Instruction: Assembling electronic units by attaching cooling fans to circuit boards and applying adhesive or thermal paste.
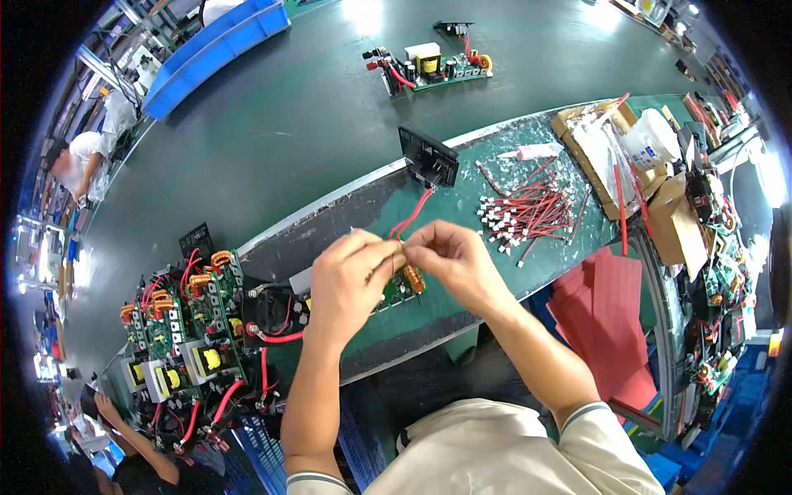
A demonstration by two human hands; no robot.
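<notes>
My left hand (353, 276) and my right hand (452, 262) meet over a green circuit board, both with fingers pinched close together. Between the fingertips, what they hold is too small and covered to make out. A copper-wound coil (414, 279) on the board shows just below my right fingers. From the fingertips, red wires (412, 216) run up to a black plastic panel (429, 157) standing at the bench's far edge. Left of my left hand, a thick red cable (279, 337) and black parts belong to the same unit; my left hand hides much of the board.
Several assembled boards (186, 313) are crowded at the left. Another board (437, 70) sits on the dark belt beyond. To the right lie red-and-white connector leads (528, 213), a white tube (532, 152), a cardboard box (590, 157) and red sheets (606, 322). A blue bin (214, 58) stands far left.
</notes>
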